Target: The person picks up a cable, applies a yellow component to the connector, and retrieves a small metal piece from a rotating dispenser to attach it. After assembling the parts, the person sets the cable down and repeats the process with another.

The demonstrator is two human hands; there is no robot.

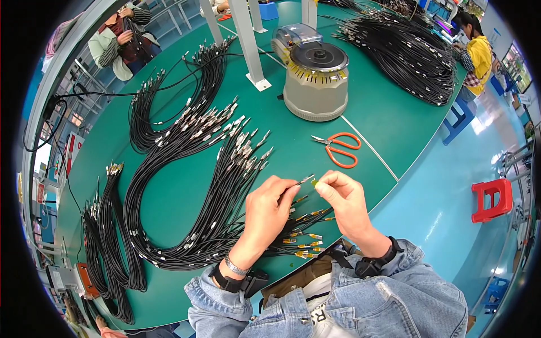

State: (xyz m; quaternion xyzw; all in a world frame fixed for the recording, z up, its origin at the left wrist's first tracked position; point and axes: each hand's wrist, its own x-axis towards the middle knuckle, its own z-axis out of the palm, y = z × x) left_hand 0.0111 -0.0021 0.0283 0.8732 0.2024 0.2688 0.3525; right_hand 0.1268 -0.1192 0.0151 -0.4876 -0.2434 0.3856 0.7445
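While the fingers of the left hand (267, 207) pinch a thin black cable with a silver metal tip (306, 179), those of the right hand (345, 204) close on a small yellow-green tab (314, 182) beside it.
The tip is above the green bench (372, 127); black cables with yellow-banded ends (305, 254) lie below, orange-handled metal scissors (329, 142) beyond, and a round grey dispenser with a black top (315, 96) farther back.

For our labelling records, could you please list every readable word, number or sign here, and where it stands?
White cloth shirt under the blue denim jacket: dark lettering, partly covered; not copied here.
Small white tags on the thin black cables: any print is too small to read.
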